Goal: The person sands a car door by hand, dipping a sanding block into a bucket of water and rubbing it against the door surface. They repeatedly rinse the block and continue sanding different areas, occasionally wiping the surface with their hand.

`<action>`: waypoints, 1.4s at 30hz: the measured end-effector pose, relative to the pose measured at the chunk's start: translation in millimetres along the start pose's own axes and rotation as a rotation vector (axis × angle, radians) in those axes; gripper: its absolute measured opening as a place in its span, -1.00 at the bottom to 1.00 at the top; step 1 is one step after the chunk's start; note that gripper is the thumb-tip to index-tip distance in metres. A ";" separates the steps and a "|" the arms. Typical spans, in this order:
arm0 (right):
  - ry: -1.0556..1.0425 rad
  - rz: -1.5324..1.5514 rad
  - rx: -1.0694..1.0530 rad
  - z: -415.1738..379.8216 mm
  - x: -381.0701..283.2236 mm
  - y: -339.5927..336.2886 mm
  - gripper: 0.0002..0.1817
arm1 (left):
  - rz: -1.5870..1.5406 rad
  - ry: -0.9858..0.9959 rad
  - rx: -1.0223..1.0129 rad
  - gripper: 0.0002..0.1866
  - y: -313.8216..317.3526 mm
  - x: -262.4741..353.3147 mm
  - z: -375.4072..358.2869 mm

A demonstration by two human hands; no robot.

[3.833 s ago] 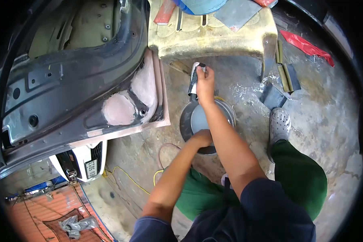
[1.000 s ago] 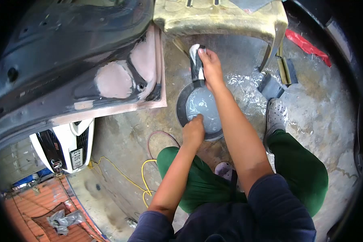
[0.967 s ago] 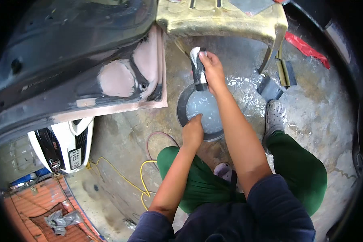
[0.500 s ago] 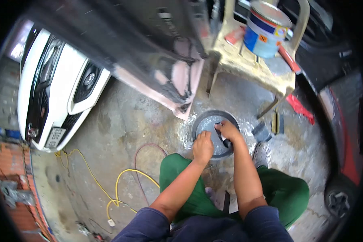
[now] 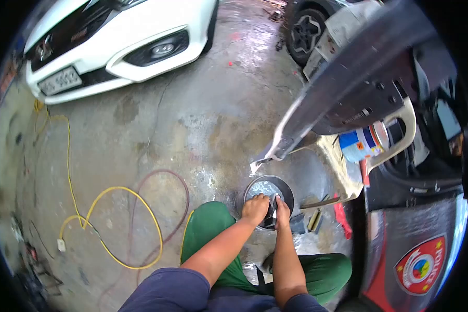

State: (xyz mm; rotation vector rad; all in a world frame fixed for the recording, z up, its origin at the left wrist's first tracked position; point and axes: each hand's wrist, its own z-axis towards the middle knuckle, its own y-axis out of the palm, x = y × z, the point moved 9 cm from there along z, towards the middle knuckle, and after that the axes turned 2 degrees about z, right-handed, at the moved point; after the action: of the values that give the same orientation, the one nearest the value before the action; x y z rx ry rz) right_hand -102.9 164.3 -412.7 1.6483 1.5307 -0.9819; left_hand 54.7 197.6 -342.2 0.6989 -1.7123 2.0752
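Note:
Both my hands are over a round dark basin [image 5: 290, 196] of water on the floor. My right hand [image 5: 282, 212] is closed round a dark, hand-sized block [image 5: 270, 213] with a paler patch; its exact kind does not show. Close against the block's left side, my left hand [image 5: 256, 209] has its fingers curled down towards the water. Whatever lies under those fingers is hidden.
A dark car door panel [image 5: 343, 78] juts down ahead, its pale lower corner near the basin. Right of it, a paint can [image 5: 360, 144] stands on a cream plastic chair [image 5: 348, 182]. A white car [image 5: 156, 36] is far left. A yellow hose [image 5: 156, 223] loops across the floor.
My view has turned left and shows more floor. My hands have come together over the basin, with the left now against the dark block held in the right.

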 end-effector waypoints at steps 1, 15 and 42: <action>-0.036 0.076 -0.011 12.6 9.1 -6.9 -0.64 | -0.026 0.000 0.017 -0.84 0.0 -2.1 1.0; -0.543 -0.669 0.244 -47.3 -43.2 4.2 -0.44 | -0.819 -0.654 -0.041 -0.79 14.5 -21.7 2.3; -0.546 -0.778 0.373 -59.3 -54.8 8.8 -0.45 | -1.515 -0.954 0.139 -0.19 24.0 -41.6 38.3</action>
State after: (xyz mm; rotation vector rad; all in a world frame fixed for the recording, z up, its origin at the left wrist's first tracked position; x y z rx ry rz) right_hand -90.7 188.3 -336.0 0.8265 1.6618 -2.0308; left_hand 80.5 156.7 -380.1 2.2750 -0.6407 0.7139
